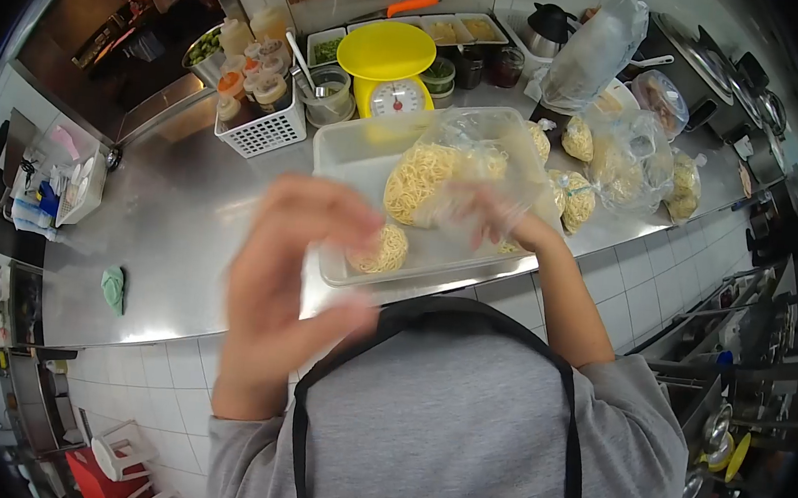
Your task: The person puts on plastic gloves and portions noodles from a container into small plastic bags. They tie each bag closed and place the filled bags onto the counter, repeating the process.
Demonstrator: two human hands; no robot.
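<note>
My left hand [298, 269] is raised close to the camera, blurred, its fingers curved and apart from the thumb with nothing between them. Beyond it lies a small round portion of noodles [383, 250] in a translucent plastic tub [356, 141]. A larger heap of yellow noodles [421, 183] sits in the tub, in or under a clear plastic bag [471, 127]. Over the tub's right side, my right hand [488, 209] is at the bag, with clear film across its fingers. Motion blur and film leave me unable to tell whether it grips the bag.
Behind the tub stands a yellow kitchen scale [395, 83]. A white basket of sauce bottles [262, 128] is to its left. Several filled, knotted bags [578, 203] lie right of the tub. A green cloth-like item [113, 289] rests on the steel counter [183, 221] at left.
</note>
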